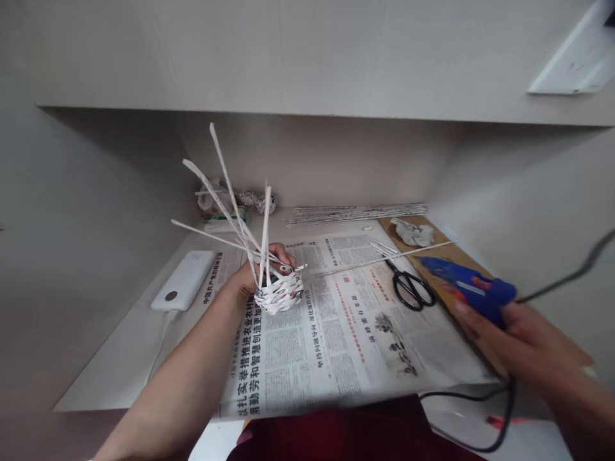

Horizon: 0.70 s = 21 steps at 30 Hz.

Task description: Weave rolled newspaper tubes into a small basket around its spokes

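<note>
My left hand (283, 256) holds up a small woven basket (278, 294) made of rolled paper strips, its fingers partly hidden behind it. Several loose paper sticks (230, 192) rise from the weave, fanning up and to the left. One long paper strip (384, 257) stretches from the basket to the right. In my right hand (514, 333) is a blue glue gun (468, 285), its nozzle pointing left and its cord trailing off to the right. Black-handled scissors (413, 289) lie between the two hands on the newspaper (331, 333).
A white power bank (185, 280) with a cable lies at left. Paper sticks (355, 213) are bundled along the back wall. A crumpled cloth or tissue (412, 233) rests on a brown board (435, 246). Black cord (504, 422) loops below the right edge. A shelf front (307, 64) overhangs the desk.
</note>
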{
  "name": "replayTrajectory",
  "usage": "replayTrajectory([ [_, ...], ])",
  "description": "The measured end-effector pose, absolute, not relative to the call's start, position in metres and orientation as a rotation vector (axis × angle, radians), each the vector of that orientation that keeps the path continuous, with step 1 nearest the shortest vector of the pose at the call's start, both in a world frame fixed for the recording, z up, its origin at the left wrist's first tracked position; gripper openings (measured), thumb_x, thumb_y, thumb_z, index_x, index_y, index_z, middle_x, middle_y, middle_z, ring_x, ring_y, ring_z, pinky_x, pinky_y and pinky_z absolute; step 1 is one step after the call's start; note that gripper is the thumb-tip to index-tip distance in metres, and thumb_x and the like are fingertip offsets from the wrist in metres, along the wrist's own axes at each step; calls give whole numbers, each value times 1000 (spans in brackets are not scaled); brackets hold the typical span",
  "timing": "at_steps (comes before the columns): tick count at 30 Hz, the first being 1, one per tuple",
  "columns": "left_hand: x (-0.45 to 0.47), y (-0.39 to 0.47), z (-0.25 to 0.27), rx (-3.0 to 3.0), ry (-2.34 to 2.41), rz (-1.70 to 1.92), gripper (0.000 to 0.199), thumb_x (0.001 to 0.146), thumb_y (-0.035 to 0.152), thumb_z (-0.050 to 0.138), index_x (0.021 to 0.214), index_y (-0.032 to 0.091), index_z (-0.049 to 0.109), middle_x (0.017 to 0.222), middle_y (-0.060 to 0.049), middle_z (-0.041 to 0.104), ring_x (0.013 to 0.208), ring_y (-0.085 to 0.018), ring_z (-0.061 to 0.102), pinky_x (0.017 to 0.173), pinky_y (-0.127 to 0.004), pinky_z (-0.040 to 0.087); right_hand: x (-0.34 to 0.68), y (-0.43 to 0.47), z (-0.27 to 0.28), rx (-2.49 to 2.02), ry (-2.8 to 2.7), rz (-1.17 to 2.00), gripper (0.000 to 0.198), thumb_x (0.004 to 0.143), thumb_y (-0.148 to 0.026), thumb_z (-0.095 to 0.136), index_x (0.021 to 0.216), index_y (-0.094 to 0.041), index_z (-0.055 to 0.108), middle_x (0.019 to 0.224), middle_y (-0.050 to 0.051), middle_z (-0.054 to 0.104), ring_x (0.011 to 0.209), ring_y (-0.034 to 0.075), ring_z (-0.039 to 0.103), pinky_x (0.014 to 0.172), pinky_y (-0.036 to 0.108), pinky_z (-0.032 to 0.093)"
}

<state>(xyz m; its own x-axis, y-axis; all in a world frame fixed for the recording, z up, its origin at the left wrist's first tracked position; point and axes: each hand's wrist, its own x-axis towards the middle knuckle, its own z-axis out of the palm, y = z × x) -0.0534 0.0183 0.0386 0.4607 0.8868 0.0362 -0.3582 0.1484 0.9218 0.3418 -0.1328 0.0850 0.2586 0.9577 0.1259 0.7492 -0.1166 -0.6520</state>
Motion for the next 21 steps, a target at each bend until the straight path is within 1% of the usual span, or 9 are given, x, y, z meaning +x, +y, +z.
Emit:
replayTrajectory([
  [1,-52,18,37,1076,616,964,33,44,21,90,62,16,63,73,-3,71,60,-16,64,54,-25,50,324,-135,89,-1840,-1613,590,35,80,-56,59,77,-22,64,64,4,63,59,21,60,51,31,49],
  [2,-50,18,36,1086,622,948,33,45,21,90,62,16,63,73,-3,71,61,-16,64,54,-25,50,307,-137,91,-1757,-1709,724,34,81,-54,60,71,-22,63,69,4,65,65,20,61,56,30,51],
  [3,-48,18,34,1101,623,926,34,45,20,90,62,15,62,72,-3,71,61,-16,65,55,-25,51,292,-138,93,-1682,-1758,796,34,82,-52,60,67,-22,62,69,4,64,66,19,60,57,30,51],
  [4,-47,18,32,1120,620,900,34,45,20,91,61,15,61,70,-3,71,61,-16,65,55,-25,51,277,-138,94,-1611,-1778,872,32,84,-50,59,70,-22,63,70,3,64,66,19,59,58,29,51],
  [7,-45,20,26,1155,581,851,34,47,21,90,61,14,61,69,-3,71,61,-16,66,54,-25,52,246,-134,94,-1454,-1784,1049,29,89,-47,55,92,-22,68,65,1,59,60,16,55,56,28,49],
  [9,-46,22,24,1162,565,847,33,48,21,90,62,13,61,69,-4,71,61,-16,66,54,-25,52,236,-130,95,-1422,-1775,1089,30,90,-46,54,99,-20,67,63,0,56,59,15,52,57,27,48],
  [11,-46,23,23,1160,556,847,32,49,20,90,63,13,61,71,-3,71,63,-16,67,55,-25,52,232,-126,95,-1406,-1778,1106,30,91,-45,54,102,-20,67,64,-1,55,60,14,51,59,27,47],
  [16,-46,23,24,1156,555,825,33,49,20,90,64,13,61,71,-4,71,64,-16,67,56,-25,52,232,-124,97,-1402,-1759,1138,33,91,-44,54,110,-20,64,71,0,57,63,13,50,61,26,45],
  [21,-44,19,28,1137,581,831,34,48,20,90,63,13,61,70,-3,71,60,-15,65,54,-25,51,230,-125,98,-1425,-1763,1139,31,90,-45,56,103,-18,65,72,1,57,64,13,49,61,26,44],
])
